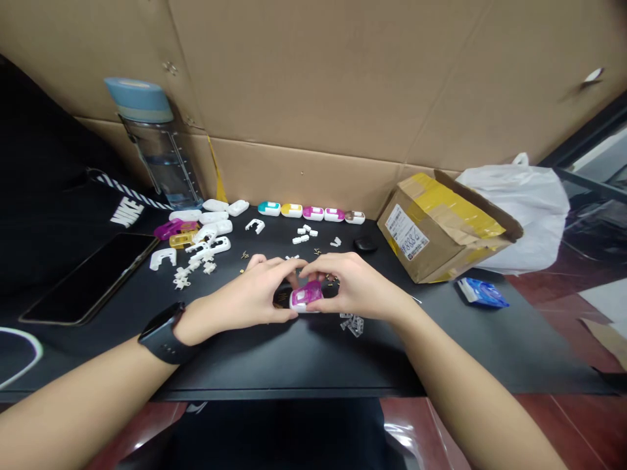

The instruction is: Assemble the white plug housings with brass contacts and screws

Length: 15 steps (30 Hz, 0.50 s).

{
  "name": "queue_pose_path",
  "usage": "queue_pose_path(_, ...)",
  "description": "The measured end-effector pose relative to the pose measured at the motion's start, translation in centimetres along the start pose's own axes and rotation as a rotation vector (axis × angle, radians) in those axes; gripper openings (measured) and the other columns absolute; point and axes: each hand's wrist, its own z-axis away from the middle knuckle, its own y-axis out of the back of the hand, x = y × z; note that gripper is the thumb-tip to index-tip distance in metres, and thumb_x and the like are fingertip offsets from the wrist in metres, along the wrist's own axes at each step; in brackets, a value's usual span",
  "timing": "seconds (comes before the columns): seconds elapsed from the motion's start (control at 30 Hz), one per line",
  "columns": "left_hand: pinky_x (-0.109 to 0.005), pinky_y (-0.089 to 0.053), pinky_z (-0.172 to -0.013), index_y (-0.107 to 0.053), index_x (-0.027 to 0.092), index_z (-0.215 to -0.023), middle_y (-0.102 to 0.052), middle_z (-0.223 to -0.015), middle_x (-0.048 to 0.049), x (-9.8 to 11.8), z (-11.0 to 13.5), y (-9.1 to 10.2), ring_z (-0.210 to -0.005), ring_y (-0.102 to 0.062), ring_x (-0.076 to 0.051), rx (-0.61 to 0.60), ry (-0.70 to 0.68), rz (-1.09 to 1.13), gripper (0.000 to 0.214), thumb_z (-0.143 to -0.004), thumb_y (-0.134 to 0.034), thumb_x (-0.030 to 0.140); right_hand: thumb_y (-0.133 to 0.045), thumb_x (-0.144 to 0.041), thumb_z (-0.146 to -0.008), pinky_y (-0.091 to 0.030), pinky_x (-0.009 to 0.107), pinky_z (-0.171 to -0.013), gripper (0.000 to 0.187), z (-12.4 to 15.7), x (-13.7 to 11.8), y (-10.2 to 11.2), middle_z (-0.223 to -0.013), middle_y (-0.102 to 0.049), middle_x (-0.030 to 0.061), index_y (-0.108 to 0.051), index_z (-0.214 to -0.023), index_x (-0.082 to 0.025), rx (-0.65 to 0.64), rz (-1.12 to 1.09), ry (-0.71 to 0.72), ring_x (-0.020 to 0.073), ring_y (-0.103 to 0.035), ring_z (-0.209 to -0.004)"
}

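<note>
Both my hands meet at the middle of the black table (304,359). Between them is a small magenta and white plastic case (306,296). My left hand (255,294), with a black watch on its wrist, grips the case from the left, fingers curled over it. My right hand (350,284) pinches it from the right with thumb and fingers. Small clear plastic parts (353,323) lie just under my right wrist. Tiny brass screws (318,251) are scattered behind my hands.
A row of finished coloured cases (311,212) lines the cardboard wall. Loose white shells (206,241) lie at back left by a water bottle (157,147). A phone (91,277) rests at left. A cardboard box (441,225), white bag (524,202) and blue packet (482,292) sit at right.
</note>
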Motion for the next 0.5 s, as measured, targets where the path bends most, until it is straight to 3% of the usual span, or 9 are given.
queue_pose_path(0.17, -0.046, -0.041, -0.106, -0.059, 0.028, -0.150, -0.079, -0.122, -0.0064, 0.17, -0.04, -0.17, -0.119, -0.072, -0.033, 0.011, -0.007, 0.028, 0.064, -0.092, -0.083, 0.039, -0.094, -0.029, -0.087, -0.051, 0.034, -0.089, 0.029, 0.38, -0.36, -0.38, -0.111, -0.086, 0.0044, -0.082, -0.113, -0.022, -0.030, 0.040, -0.109, 0.0222, -0.077, -0.097)
queue_pose_path(0.3, -0.046, -0.039, -0.105, -0.057, 0.029, -0.152, -0.080, -0.126, -0.0061, 0.20, -0.18, -0.43, -0.123, -0.072, -0.035, 0.008, -0.005, 0.054, 0.070, -0.091, -0.090, 0.039, -0.099, -0.039, -0.084, -0.050, 0.036, -0.094, 0.040, 0.54, -0.20, -0.72, -0.114, -0.085, 0.0050, -0.082, -0.118, -0.025, -0.064, 0.084, -0.156, 0.0259, -0.077, -0.104)
queue_pose_path(0.5, -0.046, -0.036, -0.104, -0.058, 0.029, -0.148, -0.079, -0.118, -0.0028, 0.45, -0.37, -0.69, -0.119, -0.072, -0.033, 0.005, 0.023, 0.049, 0.072, -0.087, -0.096, 0.033, -0.104, -0.030, -0.077, -0.048, 0.037, -0.094, 0.043, 0.46, -0.06, -0.99, -0.114, -0.082, 0.0032, -0.081, -0.113, -0.027, -0.122, 0.154, -0.206, 0.0268, -0.074, -0.107)
